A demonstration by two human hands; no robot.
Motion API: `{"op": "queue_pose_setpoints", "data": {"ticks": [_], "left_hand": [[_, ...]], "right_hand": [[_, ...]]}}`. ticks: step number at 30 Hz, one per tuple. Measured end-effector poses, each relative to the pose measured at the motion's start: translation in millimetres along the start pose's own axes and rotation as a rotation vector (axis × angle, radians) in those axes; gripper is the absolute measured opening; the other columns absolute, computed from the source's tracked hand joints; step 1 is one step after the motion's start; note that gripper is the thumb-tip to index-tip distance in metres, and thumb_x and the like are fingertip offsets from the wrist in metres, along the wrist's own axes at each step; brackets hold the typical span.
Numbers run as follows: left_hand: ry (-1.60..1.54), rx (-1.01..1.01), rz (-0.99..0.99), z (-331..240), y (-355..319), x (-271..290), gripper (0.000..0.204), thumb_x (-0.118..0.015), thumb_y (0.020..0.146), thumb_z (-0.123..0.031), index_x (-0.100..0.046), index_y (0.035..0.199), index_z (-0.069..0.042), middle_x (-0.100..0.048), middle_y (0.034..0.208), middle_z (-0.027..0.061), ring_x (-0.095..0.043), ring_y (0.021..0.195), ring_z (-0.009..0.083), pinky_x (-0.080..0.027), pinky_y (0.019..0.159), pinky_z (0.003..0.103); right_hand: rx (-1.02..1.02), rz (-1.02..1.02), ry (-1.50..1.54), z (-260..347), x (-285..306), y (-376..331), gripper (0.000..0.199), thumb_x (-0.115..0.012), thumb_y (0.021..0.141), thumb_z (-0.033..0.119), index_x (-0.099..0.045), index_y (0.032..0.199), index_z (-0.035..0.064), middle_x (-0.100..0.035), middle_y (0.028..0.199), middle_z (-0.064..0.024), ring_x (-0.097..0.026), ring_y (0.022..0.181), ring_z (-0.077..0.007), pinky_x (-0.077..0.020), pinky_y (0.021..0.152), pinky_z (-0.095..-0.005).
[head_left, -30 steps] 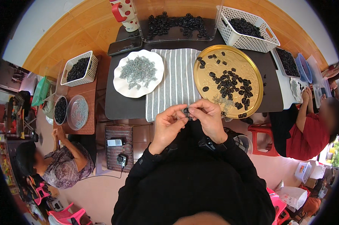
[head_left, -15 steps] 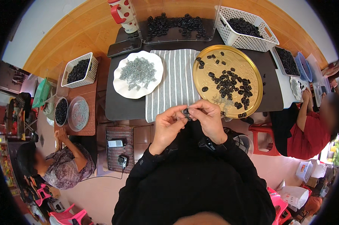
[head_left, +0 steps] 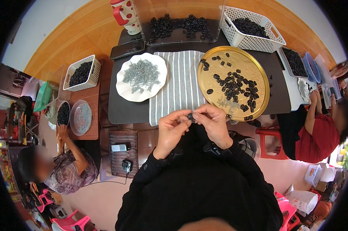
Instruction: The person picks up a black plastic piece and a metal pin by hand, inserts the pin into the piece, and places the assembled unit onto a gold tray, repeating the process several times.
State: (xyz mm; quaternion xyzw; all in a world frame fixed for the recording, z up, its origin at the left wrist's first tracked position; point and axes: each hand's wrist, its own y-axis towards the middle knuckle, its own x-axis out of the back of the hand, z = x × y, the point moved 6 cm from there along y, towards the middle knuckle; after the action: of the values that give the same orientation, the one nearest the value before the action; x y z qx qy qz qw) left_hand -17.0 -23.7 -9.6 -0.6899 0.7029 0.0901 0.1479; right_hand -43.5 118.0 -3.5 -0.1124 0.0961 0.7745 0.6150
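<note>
— What's on the table (head_left: 122, 111)?
— A white plate (head_left: 141, 77) of grey pieces, a striped cloth (head_left: 180, 84), then a gold tray (head_left: 233, 82).
— And the hands?
— Left hand (head_left: 171, 130) and right hand (head_left: 214, 125) both pinch one small black part (head_left: 190, 116) at the table's near edge.

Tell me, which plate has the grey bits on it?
The white scalloped plate, left of the striped cloth. The gold round tray on the right holds black pieces instead.

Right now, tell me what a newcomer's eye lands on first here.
The left hand and right hand pinch a small black part together at the table's near edge. Beyond them sit a gold tray scattered with black pieces and a white plate heaped with grey bits.
</note>
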Motion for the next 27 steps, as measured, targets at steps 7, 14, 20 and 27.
{"op": "queue_pose_setpoints", "data": {"ticks": [7, 14, 20, 27], "left_hand": [[-0.046, -0.004, -0.016, 2, 0, 2, 0.028, -0.064, 0.08, 0.009, -0.067, 0.107, 0.001, -0.065, 0.078, 0.003, -0.057, 0.059, 0.0061, -0.043, 0.048, 0.016], [-0.096, -0.008, -0.028, 7, 1, 2, 0.026, -0.065, 0.081, 0.009, -0.067, 0.106, 0.001, -0.065, 0.075, 0.0042, -0.058, 0.058, 0.0072, -0.043, 0.048, 0.016], [-0.11, -0.018, -0.007, 6, 1, 2, 0.026, -0.064, 0.082, 0.009, -0.067, 0.107, 0.002, -0.065, 0.077, 0.0052, -0.058, 0.06, 0.008, -0.044, 0.049, 0.017], [-0.111, -0.017, 0.004, 3, 1, 2, 0.026, -0.063, 0.084, 0.007, -0.067, 0.109, 0.001, -0.065, 0.08, 0.0058, -0.059, 0.063, 0.0087, -0.044, 0.05, 0.018]], "right_hand": [[0.004, 0.005, -0.014, 1, -1, 0, 0.003, -0.064, 0.084, -0.004, -0.065, 0.085, -0.001, -0.063, 0.077, -0.0017, -0.057, 0.07, -0.0056, -0.047, 0.063, -0.0205], [0.005, 0.036, -0.052, 1, 0, -1, 0.005, -0.061, 0.086, -0.004, -0.064, 0.089, -0.0011, -0.061, 0.079, -0.0016, -0.056, 0.07, -0.0061, -0.0452, 0.064, -0.0202], [-0.017, 0.049, -0.045, 1, -1, 0, 0.006, -0.06, 0.086, -0.004, -0.063, 0.091, -0.002, -0.061, 0.084, -0.0013, -0.056, 0.073, -0.0063, -0.0452, 0.065, -0.0202], [0.261, 0.222, -0.366, 23, -4, -5, 0.03, -0.066, 0.08, -0.006, -0.063, 0.109, -0.0002, -0.06, 0.087, -0.0051, -0.058, 0.078, -0.0114, -0.0474, 0.066, -0.023]]}}
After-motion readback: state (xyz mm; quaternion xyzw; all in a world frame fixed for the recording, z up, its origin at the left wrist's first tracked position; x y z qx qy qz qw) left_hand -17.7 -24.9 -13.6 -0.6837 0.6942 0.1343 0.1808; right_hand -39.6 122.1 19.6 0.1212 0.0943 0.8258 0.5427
